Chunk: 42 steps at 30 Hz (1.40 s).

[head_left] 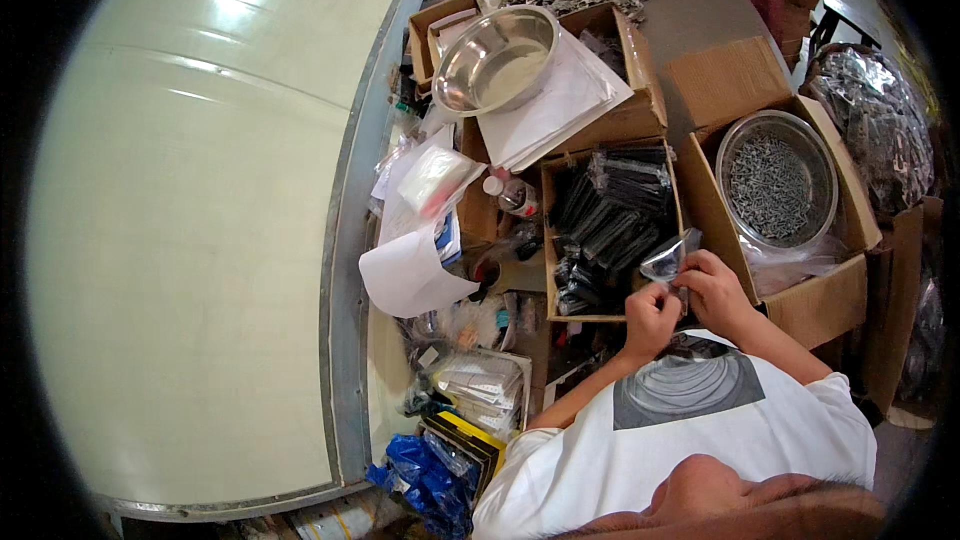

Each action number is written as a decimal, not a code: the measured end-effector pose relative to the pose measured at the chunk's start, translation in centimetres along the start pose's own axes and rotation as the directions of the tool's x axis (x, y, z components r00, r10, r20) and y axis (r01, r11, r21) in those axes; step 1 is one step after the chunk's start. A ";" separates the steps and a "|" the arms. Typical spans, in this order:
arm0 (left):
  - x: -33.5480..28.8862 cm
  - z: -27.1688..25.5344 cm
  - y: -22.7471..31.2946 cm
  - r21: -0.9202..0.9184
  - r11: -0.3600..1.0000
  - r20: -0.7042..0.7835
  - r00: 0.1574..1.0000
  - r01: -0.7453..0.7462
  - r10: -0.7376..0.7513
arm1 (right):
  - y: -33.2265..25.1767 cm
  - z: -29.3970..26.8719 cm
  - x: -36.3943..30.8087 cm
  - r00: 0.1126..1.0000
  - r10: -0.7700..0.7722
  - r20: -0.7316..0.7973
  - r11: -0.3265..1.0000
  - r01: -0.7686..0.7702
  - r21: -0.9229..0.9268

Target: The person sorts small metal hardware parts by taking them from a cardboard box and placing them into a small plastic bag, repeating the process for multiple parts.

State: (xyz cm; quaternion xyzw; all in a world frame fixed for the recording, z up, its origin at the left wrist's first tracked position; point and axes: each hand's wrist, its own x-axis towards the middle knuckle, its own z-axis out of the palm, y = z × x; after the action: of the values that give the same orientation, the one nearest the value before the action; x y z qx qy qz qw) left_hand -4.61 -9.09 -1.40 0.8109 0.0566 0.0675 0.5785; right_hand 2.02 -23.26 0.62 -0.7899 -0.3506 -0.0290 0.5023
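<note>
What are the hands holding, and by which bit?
A small clear plastic bag, pinched at its near edge by the right hand. The left hand is at that edge too, but its grip is unclear.

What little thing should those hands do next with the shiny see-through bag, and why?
Perhaps the right hand should smooth the near end of the clear bag while the left hand steadies it. Both hands meet at that end, and the bag is held up by the black packets in the cardboard box, not yet laid down.
</note>
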 end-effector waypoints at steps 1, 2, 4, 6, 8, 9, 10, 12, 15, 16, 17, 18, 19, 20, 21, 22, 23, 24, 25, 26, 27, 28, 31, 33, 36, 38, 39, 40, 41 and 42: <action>0.5 -0.5 -0.8 -0.072 0.997 -0.087 0.995 0.034 -0.040 | -0.4 0.2 0.1 0.998 -0.057 0.030 0.985 0.062 -0.163; 1.1 -0.9 -1.5 -0.146 0.987 -0.170 0.982 0.060 -0.085 | -0.9 0.3 0.5 0.998 -0.060 0.036 0.985 0.065 -0.161; 2.0 -1.6 -1.6 -0.174 0.985 -0.240 0.970 -0.009 -0.034 | -1.5 0.3 1.5 0.986 -0.134 0.102 0.941 0.159 -0.298; 2.8 -3.3 -1.6 0.011 0.996 -0.263 0.961 0.091 -0.085 | -0.9 1.0 2.1 0.971 -0.180 0.156 0.917 0.223 -0.332; 4.2 -6.1 -1.0 0.124 0.980 -0.242 0.963 0.154 -0.120 | -1.8 1.2 3.5 0.933 -0.242 0.267 0.943 0.291 -0.162; 4.7 -7.4 -1.1 0.128 0.979 -0.285 0.951 0.159 -0.117 | -2.3 1.0 4.5 0.914 -0.261 0.309 0.944 0.309 -0.117; 5.1 -8.5 -1.4 0.179 0.978 -0.260 0.964 0.104 -0.055 | -1.9 1.1 5.2 0.912 -0.258 0.320 0.944 0.309 -0.118; 5.7 -10.6 -1.9 0.181 0.965 -0.197 0.955 -0.187 0.222 | -1.1 1.9 6.6 0.912 -0.231 0.338 0.967 0.252 -0.019; 4.6 -14.3 -1.5 -0.226 0.962 -0.118 0.976 0.153 -0.183 | 0.4 4.0 9.1 0.863 0.123 0.491 0.990 -0.141 0.000; 4.3 -15.5 -2.4 -0.202 0.971 -0.164 0.973 0.126 -0.160 | 1.8 5.2 9.3 0.796 0.153 0.585 0.984 -0.071 -0.162; 3.5 -16.6 -3.0 -0.111 0.981 -0.228 0.957 0.160 -0.182 | 2.5 6.8 9.0 0.792 0.148 0.592 0.985 -0.065 -0.160; 3.2 -17.6 -3.0 -0.025 0.979 -0.285 0.937 0.203 -0.201 | 3.4 8.7 8.5 0.593 0.209 0.778 0.911 0.171 -0.375; 2.7 -18.3 -3.0 -0.030 0.978 -0.287 0.935 0.207 -0.207 | 4.0 10.4 7.8 0.362 0.334 0.870 0.759 0.443 -0.476; 2.2 -19.0 -3.1 -0.053 0.968 -0.351 0.903 0.247 -0.250 | 4.9 12.2 6.9 0.355 0.333 0.874 0.761 0.446 -0.471; 2.0 -19.4 -3.2 -0.077 0.957 -0.408 0.867 0.278 -0.285 | 5.7 13.6 5.9 0.278 0.336 0.900 0.703 0.562 -0.436; 1.5 -19.9 -3.0 -0.078 0.958 -0.420 0.862 0.277 -0.284 | 6.0 14.7 5.5 0.197 0.338 0.920 0.633 0.676 -0.377; 1.1 -20.3 -2.8 -0.132 0.960 -0.456 0.844 0.249 -0.282 | 6.4 15.3 4.9 0.195 0.334 0.922 0.628 0.684 -0.372; 0.6 -20.5 -2.8 -0.187 0.957 -0.491 0.822 0.223 -0.288 | 6.2 15.7 4.6 0.151 0.314 0.938 0.610 0.725 -0.321; 0.2 -20.7 -3.2 -0.213 0.956 -0.501 0.817 0.202 -0.285 | 6.1 16.0 4.5 0.106 0.296 0.949 0.590 0.761 -0.269; 0.0 -20.9 -3.3 -0.217 0.954 -0.508 0.812 0.205 -0.289 | 6.2 16.0 4.7 0.099 0.294 0.951 0.588 0.765 -0.261; -0.3 -21.2 -3.4 -0.199 0.955 -0.511 0.808 0.222 -0.294 | 5.1 15.4 5.7 0.071 0.340 0.938 0.621 0.732 -0.280; -0.4 -21.3 -3.5 -0.180 0.955 -0.512 0.807 0.236 -0.295 | 4.0 14.7 6.8 0.045 0.386 0.921 0.649 0.696 -0.306; -1.0 -21.4 -4.3 -0.190 0.965 -0.524 0.812 0.182 -0.257 | 1.5 12.7 10.1 0.306 0.334 0.892 0.837 0.339 -0.429; -0.7 -21.0 -4.3 -0.222 0.959 -0.509 0.817 0.178 -0.270 | 3.2 14.0 9.2 0.472 0.173 0.864 0.923 0.228 -0.310; 0.4 -20.3 -3.9 -0.265 0.950 -0.472 0.837 0.164 -0.276 | 3.2 16.2 8.4 0.614 0.136 0.778 0.984 0.008 -0.178; 0.9 -19.9 -3.2 -0.280 0.947 -0.452 0.849 0.156 -0.274 | 2.3 17.1 7.4 0.594 0.263 0.760 0.941 0.015 -0.338; 1.1 -19.7 -2.9 -0.281 0.947 -0.446 0.852 0.157 -0.273 | 2.0 17.4 7.0 0.617 0.285 0.734 0.934 -0.006 -0.358; 1.3 -19.6 -2.7 -0.281 0.947 -0.439 0.856 0.158 -0.273 | 2.0 17.3 7.0 0.619 0.286 0.732 0.934 -0.009 -0.357; 1.4 -19.4 -2.6 -0.279 0.947 -0.435 0.859 0.159 -0.272 | 2.0 17.1 7.1 0.613 0.258 0.747 0.938 0.025 -0.344; 1.6 -19.4 -2.6 -0.223 0.964 -0.442 0.866 0.146 -0.233 | 1.9 16.8 7.3 0.606 0.228 0.762 0.942 0.062 -0.331</action>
State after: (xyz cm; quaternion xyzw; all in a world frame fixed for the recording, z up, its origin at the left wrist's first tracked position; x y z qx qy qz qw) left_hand -6.48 10.04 2.48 0.7050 0.2666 0.2069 0.6238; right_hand 3.49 -6.23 -6.23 -0.8078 -0.4884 0.2889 0.1595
